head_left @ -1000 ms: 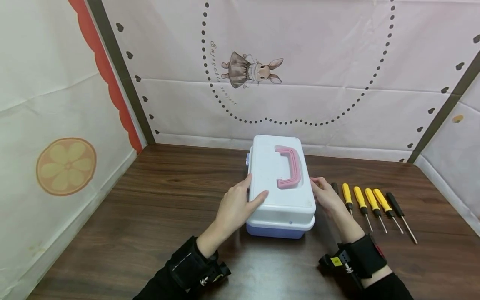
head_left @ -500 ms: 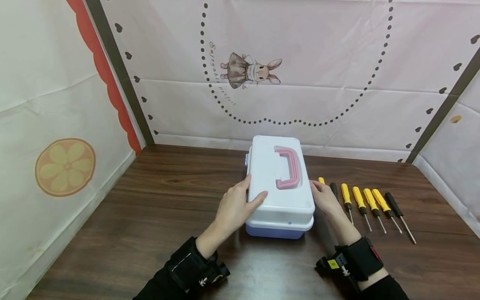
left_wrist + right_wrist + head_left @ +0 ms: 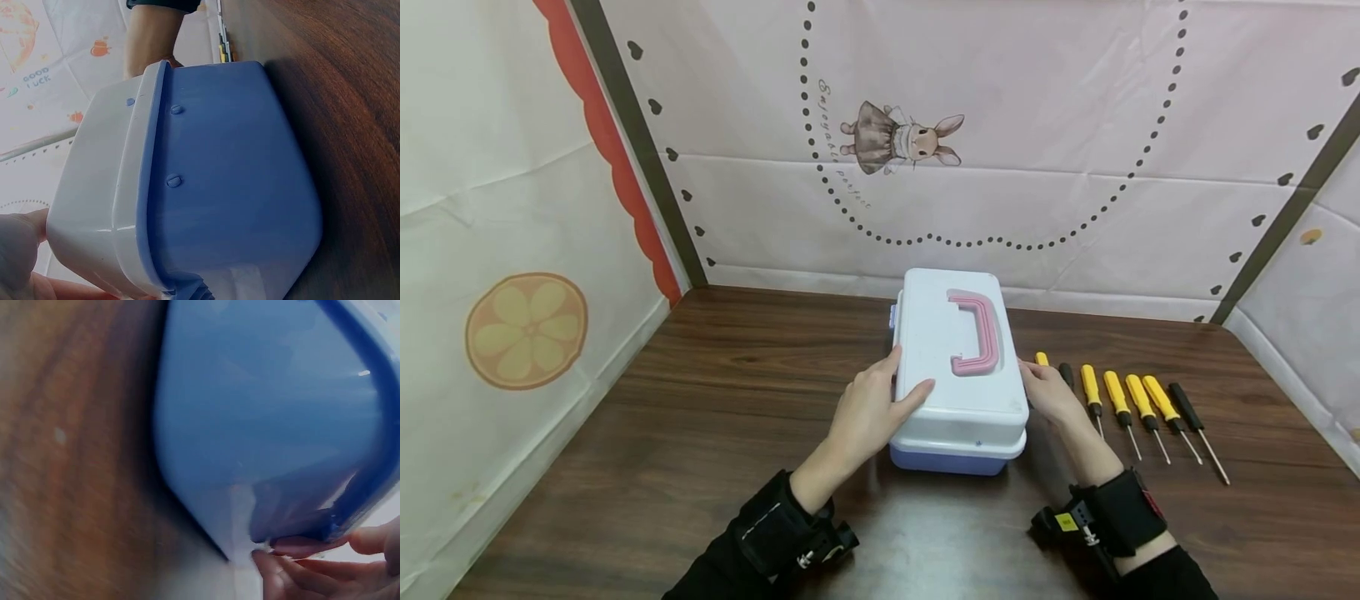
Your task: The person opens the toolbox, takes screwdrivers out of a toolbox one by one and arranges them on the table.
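A toolbox (image 3: 951, 333) with a white lid, blue base and pink folded handle (image 3: 979, 333) stands upright on the table, its lid down. My left hand (image 3: 868, 408) grips its left side near the front, thumb lying over the lid's edge. In the left wrist view, the blue base (image 3: 231, 162) shows two round studs and a ridged blue piece (image 3: 194, 289) low down. My right hand (image 3: 1051, 393) is at the right side, fingertips partly hidden by the box. The right wrist view shows its thumb and fingers bent around a small pink latch (image 3: 303, 545) under the lid rim.
To the right lies a row of several screwdrivers with yellow or black handles, such as a black one (image 3: 1186, 407) at the end and a yellow one (image 3: 1141, 398). The brown wood-grain table (image 3: 737, 450) meets a white printed cloth (image 3: 1037, 108) behind.
My right hand has shifted slightly along the toolbox's right side, and a yellow screwdriver handle beyond it has come into sight. The left hand keeps its place; the view drifts slightly.
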Action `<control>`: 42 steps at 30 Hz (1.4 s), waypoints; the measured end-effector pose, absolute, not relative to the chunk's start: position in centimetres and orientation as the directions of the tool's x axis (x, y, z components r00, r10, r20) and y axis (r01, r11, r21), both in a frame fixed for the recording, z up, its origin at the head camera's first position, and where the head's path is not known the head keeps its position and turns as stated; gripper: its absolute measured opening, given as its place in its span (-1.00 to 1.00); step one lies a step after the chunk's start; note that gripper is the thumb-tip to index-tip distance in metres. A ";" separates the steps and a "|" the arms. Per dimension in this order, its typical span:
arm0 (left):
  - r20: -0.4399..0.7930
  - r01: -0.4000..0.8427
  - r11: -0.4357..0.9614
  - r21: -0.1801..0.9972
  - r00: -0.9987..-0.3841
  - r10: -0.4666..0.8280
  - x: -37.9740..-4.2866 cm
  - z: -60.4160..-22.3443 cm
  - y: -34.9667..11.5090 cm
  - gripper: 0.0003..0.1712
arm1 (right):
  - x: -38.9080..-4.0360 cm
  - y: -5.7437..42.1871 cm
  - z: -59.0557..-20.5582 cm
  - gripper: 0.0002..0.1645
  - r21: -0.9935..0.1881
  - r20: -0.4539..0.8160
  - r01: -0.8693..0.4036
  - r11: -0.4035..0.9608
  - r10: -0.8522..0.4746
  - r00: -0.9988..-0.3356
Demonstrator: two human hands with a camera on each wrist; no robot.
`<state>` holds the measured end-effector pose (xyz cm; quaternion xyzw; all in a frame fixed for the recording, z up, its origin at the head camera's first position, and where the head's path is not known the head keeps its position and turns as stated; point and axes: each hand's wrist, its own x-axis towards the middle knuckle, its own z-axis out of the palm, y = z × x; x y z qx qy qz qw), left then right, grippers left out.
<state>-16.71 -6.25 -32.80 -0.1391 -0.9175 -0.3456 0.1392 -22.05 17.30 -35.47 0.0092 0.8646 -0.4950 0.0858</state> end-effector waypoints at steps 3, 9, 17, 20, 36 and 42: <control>0.379 0.365 0.760 0.537 -0.910 0.169 -16.4 -32.6 -6.0 -0.28 | -22.3 17.3 -34.5 -0.25 -0.816 -0.077 0.013 0.578 -0.086 -0.993; 0.499 0.526 0.778 0.343 -0.804 0.323 -14.9 -32.3 -4.3 -0.39 | -25.0 17.0 -32.7 -0.32 -0.712 0.149 -0.200 0.673 -0.133 -0.980; 0.418 0.653 0.747 0.126 -0.718 0.557 -13.3 -32.8 -0.3 -0.33 | -29.8 17.0 -32.0 -0.38 -0.518 0.312 -0.482 0.707 -0.369 -0.876; 0.397 0.653 0.756 0.037 -0.704 0.588 -13.2 -33.3 0.9 -0.34 | -31.0 17.2 -31.9 -0.40 -0.468 0.312 -0.538 0.701 -0.439 -0.843; 0.455 0.557 0.805 -0.204 -0.674 0.582 -12.9 -33.7 3.2 -0.47 | -32.7 17.4 -31.7 -0.47 -0.431 0.263 -0.638 0.638 -0.588 -0.765; 0.484 0.580 0.796 -0.173 -0.654 0.582 -12.8 -33.6 2.4 -0.56 | -32.2 17.7 -31.9 -0.48 -0.431 0.277 -0.621 0.654 -0.560 -0.781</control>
